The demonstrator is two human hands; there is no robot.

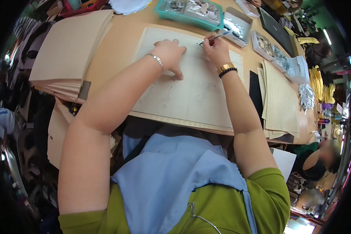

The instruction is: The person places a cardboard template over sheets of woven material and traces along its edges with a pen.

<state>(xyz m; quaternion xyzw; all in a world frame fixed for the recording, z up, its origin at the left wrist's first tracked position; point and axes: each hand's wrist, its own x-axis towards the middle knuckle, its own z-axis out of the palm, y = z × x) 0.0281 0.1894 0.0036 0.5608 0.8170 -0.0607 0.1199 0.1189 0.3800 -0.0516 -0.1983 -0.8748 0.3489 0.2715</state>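
Note:
A large pale sheet (pixel 187 97) with faint lines and handwriting lies on the table before me, over a patterned sheet whose edge shows at the front. My left hand (pixel 169 56) rests on the upper left part of it, fingers spread. Near the sheet's upper right, my right hand (pixel 216 50) grips a pen (pixel 221 36). The pen's tip points left, close to the surface; whether it touches I cannot tell.
A stack of cream sheets (pixel 68 50) stands at the left. Behind the sheet sit a teal basket (pixel 189 22) of small pieces and a white box (pixel 238 25). More patterned sheets (pixel 279 101) lie right, beside small boxes (pixel 262 45). Other people are at the far right.

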